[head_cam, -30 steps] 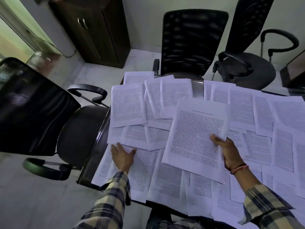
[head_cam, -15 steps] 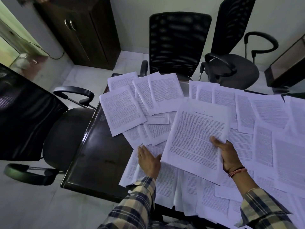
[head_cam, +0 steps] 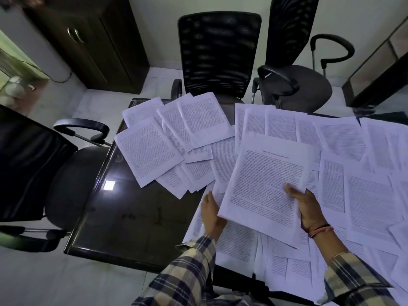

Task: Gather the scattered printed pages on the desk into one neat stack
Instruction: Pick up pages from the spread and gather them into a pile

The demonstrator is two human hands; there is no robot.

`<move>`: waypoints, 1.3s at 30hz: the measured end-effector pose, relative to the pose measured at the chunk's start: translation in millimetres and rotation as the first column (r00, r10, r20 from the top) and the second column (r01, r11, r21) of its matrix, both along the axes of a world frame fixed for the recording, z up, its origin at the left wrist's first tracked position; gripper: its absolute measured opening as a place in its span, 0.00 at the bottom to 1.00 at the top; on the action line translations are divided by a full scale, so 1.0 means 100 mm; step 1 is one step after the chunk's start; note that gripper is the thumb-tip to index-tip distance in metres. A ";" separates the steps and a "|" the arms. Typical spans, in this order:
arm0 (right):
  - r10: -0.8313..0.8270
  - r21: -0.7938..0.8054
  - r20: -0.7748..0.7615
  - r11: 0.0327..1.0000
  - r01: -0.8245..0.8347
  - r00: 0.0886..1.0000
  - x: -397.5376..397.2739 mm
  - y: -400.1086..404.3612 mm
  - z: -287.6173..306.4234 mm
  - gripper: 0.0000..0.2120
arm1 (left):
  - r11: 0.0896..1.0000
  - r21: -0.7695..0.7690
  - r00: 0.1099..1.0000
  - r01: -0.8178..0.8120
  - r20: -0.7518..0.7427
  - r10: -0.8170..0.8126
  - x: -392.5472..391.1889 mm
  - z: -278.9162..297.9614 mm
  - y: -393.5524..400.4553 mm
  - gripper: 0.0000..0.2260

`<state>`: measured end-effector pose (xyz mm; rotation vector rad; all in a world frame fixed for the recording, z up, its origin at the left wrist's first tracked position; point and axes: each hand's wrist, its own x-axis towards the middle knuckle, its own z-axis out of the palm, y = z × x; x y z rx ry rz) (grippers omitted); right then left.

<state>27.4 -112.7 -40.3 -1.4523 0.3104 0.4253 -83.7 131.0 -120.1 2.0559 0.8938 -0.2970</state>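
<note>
White printed pages (head_cam: 331,138) covered in dense black lines of text lie overlapping across the dark glossy desk (head_cam: 132,217), spread from about 10 o'clock round to 4 o'clock of the frame. A looser cluster sits toward 11 o'clock, its sheets fanned at differing angles. The right hand (head_cam: 309,208) grips a held stack (head_cam: 267,186) by its right edge, thumb curled on top, just right of centre; the stack is lifted above the sheets beneath. Its long axis runs from 6 toward 12 o'clock, tilted slightly clockwise, with a centred heading at the far end. The heading and body text are too small and blurred to read. The left hand (head_cam: 210,210) lies flat, fingers straight, on sheets at the stack's 8 o'clock corner, partly tucked beneath it. Both sleeves are plaid. Black mesh chairs (head_cam: 218,51) stand at 12 and 9 o'clock.
</note>
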 end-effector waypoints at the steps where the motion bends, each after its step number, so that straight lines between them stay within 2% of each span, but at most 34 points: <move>1: 0.002 0.007 0.001 1.000 -0.002 1.000 0.00 0.00 0.00 0.41 | 0.995 0.018 0.995 -0.093 0.028 0.093 0.01 0.03 0.12 0.31; 4: 0.015 0.014 -0.007 1.000 -0.015 1.000 0.00 0.04 0.00 0.38 | 0.933 0.147 0.944 -0.329 0.031 0.328 0.05 0.02 0.66 0.30; 7: 0.021 0.013 -0.022 1.000 -0.021 1.000 -0.02 0.11 -0.01 0.38 | 0.890 0.199 0.903 -0.411 -0.042 0.427 0.18 -0.05 1.23 0.37; 9: 0.022 -0.002 -0.024 1.000 -0.022 0.999 -0.04 0.17 -0.01 0.40 | 0.889 0.157 0.891 -0.431 -0.086 0.447 0.29 -0.09 1.55 0.41; 12: -0.001 -0.013 -0.020 1.000 0.001 1.000 -0.08 0.21 -0.01 0.43 | 0.927 0.066 0.919 -0.368 -0.125 0.374 0.43 -0.19 1.81 0.44; 15: -0.026 -0.019 -0.020 0.999 0.026 0.999 -0.11 0.25 0.00 0.43 | 0.970 0.078 0.962 -0.229 -0.136 0.237 0.54 -0.28 1.88 0.44; 19: -0.055 -0.013 -0.041 0.998 0.054 0.998 -0.15 0.33 0.04 0.34 | 0.982 0.105 0.978 -0.155 -0.127 0.168 0.70 -0.32 1.89 0.44; 22: -0.072 -0.035 -0.021 0.997 0.071 0.997 -0.17 0.41 0.06 0.39 | 0.986 0.113 0.980 -0.124 -0.142 0.139 0.78 -0.27 1.85 0.43; 26: -0.090 0.002 -0.043 0.996 0.090 0.995 -0.18 0.55 0.05 0.25 | 0.991 0.120 0.989 -0.063 -0.126 0.078 0.82 -0.25 1.88 0.41; 28: -0.085 0.006 -0.060 0.996 0.086 0.995 -0.20 0.64 0.01 0.23 | 0.989 0.094 0.991 -0.117 -0.054 0.123 0.76 -0.20 1.87 0.37; 30: -0.055 0.007 -0.058 0.998 0.056 0.997 -0.23 0.79 -0.01 0.33 | 0.979 0.029 0.976 -0.204 0.082 0.201 0.66 -0.07 1.84 0.27; 31: -0.041 -0.001 -0.069 0.999 0.041 0.997 -0.24 0.91 -0.02 0.37 | 0.969 -0.085 0.960 -0.234 0.136 0.243 0.60 0.00 1.85 0.23; 32: -0.019 0.002 -0.078 1.000 0.019 0.997 -0.25 1.02 -0.04 0.36 | 0.926 -0.293 0.946 -0.240 0.142 0.290 0.55 0.09 1.84 0.22; 33: 0.012 0.016 -0.100 1.000 -0.011 0.995 -0.26 1.17 -0.07 0.31 | 0.817 -0.527 0.938 -0.235 0.097 0.332 0.47 0.19 1.85 0.24; 34: 0.040 0.040 -0.125 0.999 -0.035 0.991 -0.27 1.29 -0.09 0.24 | 0.684 -0.703 0.952 -0.194 0.032 0.303 0.40 0.27 1.86 0.27; 35: 0.067 0.065 -0.146 0.996 -0.058 0.987 -0.29 1.44 -0.11 0.17 | 0.585 -0.799 0.972 -0.142 0.000 0.236 0.30 0.33 1.90 0.27; 37: 0.132 0.067 -0.178 0.990 -0.122 0.975 -0.35 1.73 -0.21 0.10 | 0.536 -0.843 0.995 -0.042 0.011 0.096 0.10 0.39 2.06 0.21; 39: 0.193 0.057 -0.183 0.981 -0.185 0.964 -0.42 2.03 -0.27 0.09 | 0.547 -0.837 0.997 -0.027 0.020 0.080 -0.08 0.41 2.25 0.15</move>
